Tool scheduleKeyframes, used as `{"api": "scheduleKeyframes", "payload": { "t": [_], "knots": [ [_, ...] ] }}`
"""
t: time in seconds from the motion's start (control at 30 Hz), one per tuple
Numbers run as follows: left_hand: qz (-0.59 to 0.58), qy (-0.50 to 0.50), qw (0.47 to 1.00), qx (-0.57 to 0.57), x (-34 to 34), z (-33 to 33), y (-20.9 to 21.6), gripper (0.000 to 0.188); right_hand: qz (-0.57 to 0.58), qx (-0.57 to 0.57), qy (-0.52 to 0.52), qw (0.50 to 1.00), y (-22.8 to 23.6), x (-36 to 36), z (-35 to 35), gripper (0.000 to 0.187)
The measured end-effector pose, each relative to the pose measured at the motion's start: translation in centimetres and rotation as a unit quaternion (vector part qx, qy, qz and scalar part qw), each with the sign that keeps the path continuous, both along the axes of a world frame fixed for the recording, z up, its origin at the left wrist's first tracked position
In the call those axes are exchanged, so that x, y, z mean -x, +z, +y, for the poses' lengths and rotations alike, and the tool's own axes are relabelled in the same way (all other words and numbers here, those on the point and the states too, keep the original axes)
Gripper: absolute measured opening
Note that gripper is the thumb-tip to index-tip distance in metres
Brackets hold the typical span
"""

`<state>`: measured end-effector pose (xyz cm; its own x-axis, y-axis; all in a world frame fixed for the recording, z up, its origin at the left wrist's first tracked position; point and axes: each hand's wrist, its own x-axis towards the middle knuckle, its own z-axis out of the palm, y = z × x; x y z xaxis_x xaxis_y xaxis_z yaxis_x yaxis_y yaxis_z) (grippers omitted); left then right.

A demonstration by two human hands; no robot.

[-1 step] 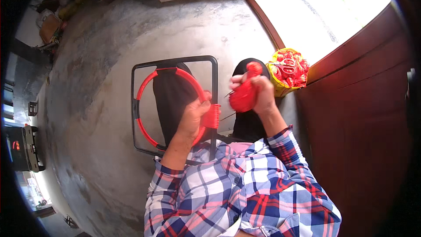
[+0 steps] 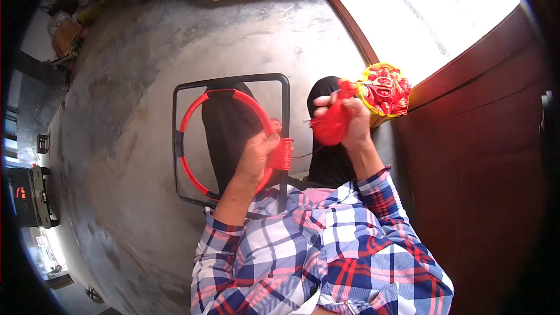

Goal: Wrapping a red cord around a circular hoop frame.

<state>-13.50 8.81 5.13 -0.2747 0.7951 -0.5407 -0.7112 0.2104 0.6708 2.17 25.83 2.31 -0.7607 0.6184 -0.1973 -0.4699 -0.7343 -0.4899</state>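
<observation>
Head view, looking down at my own two hands. The red hoop (image 2: 201,140) stands roughly upright at centre-left, inside a black metal frame (image 2: 286,116) of rounded square outline, and both lie over my dark-trousered knees (image 2: 227,134). The hoop's rim is wrapped in red material; on its right side, level with my left hand, a short fringe of red strands (image 2: 282,154) sticks out across the frame's right bar. My left hand (image 2: 256,154) is closed around the hoop's right rim, fingers curled over it, thumb side towards the fringe. My right hand (image 2: 353,125) is raised just to the right, well clear of the hoop, its fingers closed on a bundle of red yarn (image 2: 330,125); a thin thread runs from that bundle down and left towards the fringe, though its exact end I cannot make out. Just beyond the right hand, touching or nearly touching it in this view, sits a yellow round container (image 2: 385,88) filled with red pieces. Both forearms carry plaid shirt sleeves (image 2: 326,245) in blue, white and red. The floor (image 2: 146,81) is grey concrete, mottled. A dark reddish-brown wooden door (image 2: 484,140) fills the right side, with bright daylight above it. At the far left edge stands a dark box-like device (image 2: 32,195), too small to identify.
</observation>
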Motion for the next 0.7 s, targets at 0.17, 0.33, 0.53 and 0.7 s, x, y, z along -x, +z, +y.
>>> {"api": "scheduleKeyframes", "payload": {
  "t": [0.17,0.33,0.53,0.7],
  "knots": [
    [0.054,-0.060,0.997,0.013,0.2,-0.9,-3.2,0.026,-0.268,-0.192,0.084,0.940,1.1,-0.8,-2.5,0.017],
    [0.075,-0.113,0.990,0.028,0.3,-0.4,-2.5,0.029,-0.242,-0.077,0.213,0.943,1.0,0.0,-6.3,0.015],
    [-0.066,-0.023,0.997,-0.025,0.4,-0.8,-1.6,0.032,-0.245,-0.061,0.182,0.950,1.2,0.3,-6.7,0.021],
    [-0.088,-0.009,0.994,-0.057,0.5,-1.0,-1.2,0.040,-0.236,-0.047,0.170,0.955,0.7,0.4,-6.6,0.017]
  ]
}}
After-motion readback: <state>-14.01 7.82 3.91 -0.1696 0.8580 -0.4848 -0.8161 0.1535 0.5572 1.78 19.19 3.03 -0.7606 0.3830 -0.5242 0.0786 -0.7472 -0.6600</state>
